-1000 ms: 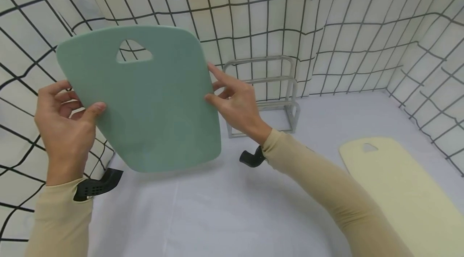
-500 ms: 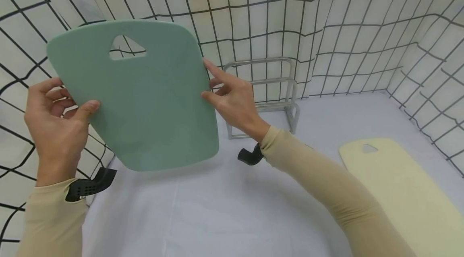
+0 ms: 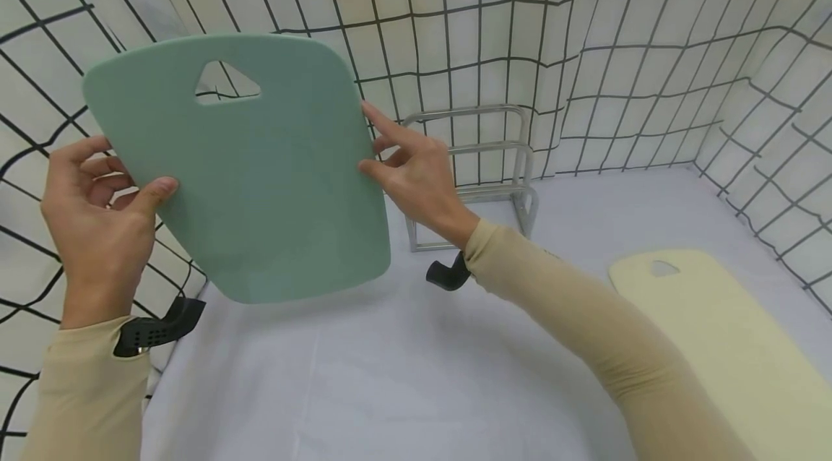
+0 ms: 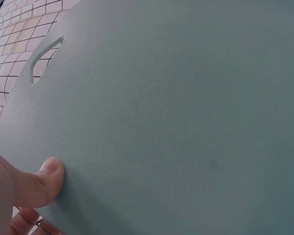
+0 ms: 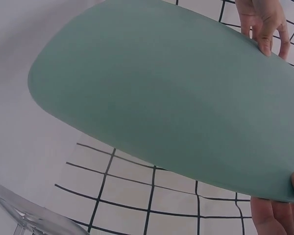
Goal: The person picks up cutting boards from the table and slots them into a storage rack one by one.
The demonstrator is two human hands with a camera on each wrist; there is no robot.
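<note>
A green cutting board (image 3: 273, 186) with a cut-out handle near its top is held up above the white surface, facing the head camera. My left hand (image 3: 104, 222) grips its left edge, thumb (image 4: 49, 178) on the near face and fingers behind. On the opposite edge my right hand (image 3: 419, 175) pinches the board between thumb and fingers. In the right wrist view both hands show on the two long edges. Just behind the right hand stands a silver wire rack (image 3: 490, 147), partly hidden by that hand.
A pale yellow cutting board (image 3: 728, 331) lies flat at the right, beyond my right forearm. Black wire grid panels (image 3: 481, 27) stand along the back and both sides. White cloth (image 3: 390, 374) covers the surface.
Both hands have carried the green cutting board slightly to the left and up, mostly in the first half second. The rack and the yellow board stay in place.
</note>
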